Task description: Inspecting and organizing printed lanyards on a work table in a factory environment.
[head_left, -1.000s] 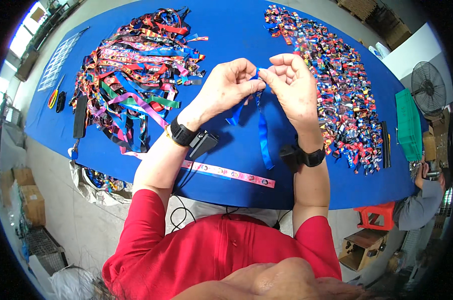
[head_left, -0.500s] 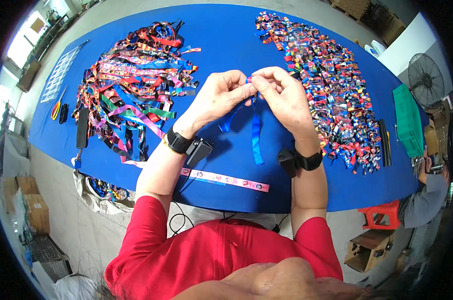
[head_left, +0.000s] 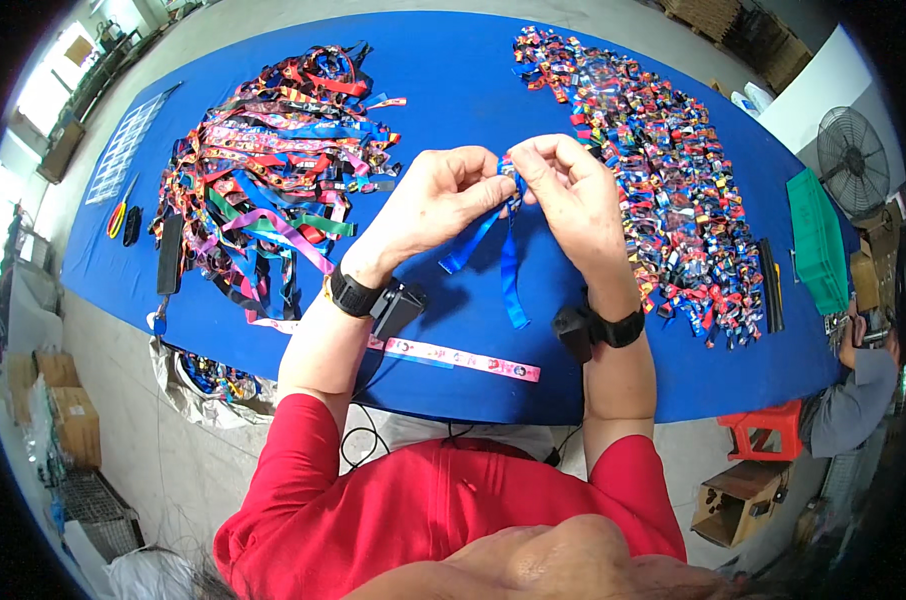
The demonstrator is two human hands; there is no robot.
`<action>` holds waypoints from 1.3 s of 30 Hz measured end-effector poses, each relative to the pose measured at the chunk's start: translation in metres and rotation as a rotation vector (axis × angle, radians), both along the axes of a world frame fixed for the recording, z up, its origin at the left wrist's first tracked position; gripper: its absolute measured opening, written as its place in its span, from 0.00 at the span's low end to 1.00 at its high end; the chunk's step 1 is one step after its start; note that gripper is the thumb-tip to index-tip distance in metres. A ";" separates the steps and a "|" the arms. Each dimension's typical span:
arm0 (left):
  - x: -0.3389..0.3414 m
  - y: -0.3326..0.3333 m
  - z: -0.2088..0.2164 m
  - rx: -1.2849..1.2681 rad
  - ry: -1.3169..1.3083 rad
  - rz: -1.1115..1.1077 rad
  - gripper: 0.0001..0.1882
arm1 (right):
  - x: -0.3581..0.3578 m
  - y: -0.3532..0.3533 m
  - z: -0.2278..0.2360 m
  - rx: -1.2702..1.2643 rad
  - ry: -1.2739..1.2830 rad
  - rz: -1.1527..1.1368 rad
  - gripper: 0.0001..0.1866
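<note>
Both hands, left hand (head_left: 443, 195) and right hand (head_left: 565, 192), pinch one limp blue fabric ribbon (head_left: 509, 270) at its twelve-o'clock end; it looks light and floppy, best gripped there.

Left grip (head_left: 441, 193) and right grip (head_left: 565, 188) pinched, fingertips together.

Plain blue ribbon (head_left: 509, 270), royal-blue table cover (head_left: 453, 80), multicolour ribbon pile (head_left: 273, 170) w/ red, pink, green, pink printed strip (head_left: 463, 358), red shirt (head_left: 443, 510), green cloth (head_left: 818, 240).

The single head-worn fisheye view looks steeply down, close over the blue table (head_left: 453, 60). Straight edges bend toward its rim.
</note>
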State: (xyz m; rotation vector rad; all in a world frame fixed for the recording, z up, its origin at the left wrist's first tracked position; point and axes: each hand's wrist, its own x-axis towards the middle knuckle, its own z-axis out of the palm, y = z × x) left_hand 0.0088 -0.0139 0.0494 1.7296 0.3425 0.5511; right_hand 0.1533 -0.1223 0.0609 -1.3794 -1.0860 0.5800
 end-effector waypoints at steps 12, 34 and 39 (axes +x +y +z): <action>-0.004 0.001 -0.001 -0.028 0.013 -0.040 0.10 | -0.004 0.001 -0.003 -0.014 -0.136 -0.022 0.08; -0.013 0.022 0.006 -0.208 -0.327 0.090 0.08 | -0.005 0.001 -0.006 0.027 0.082 0.287 0.16; -0.011 0.019 0.009 -0.429 -0.495 0.033 0.10 | -0.002 0.004 -0.011 -0.005 -0.112 0.158 0.14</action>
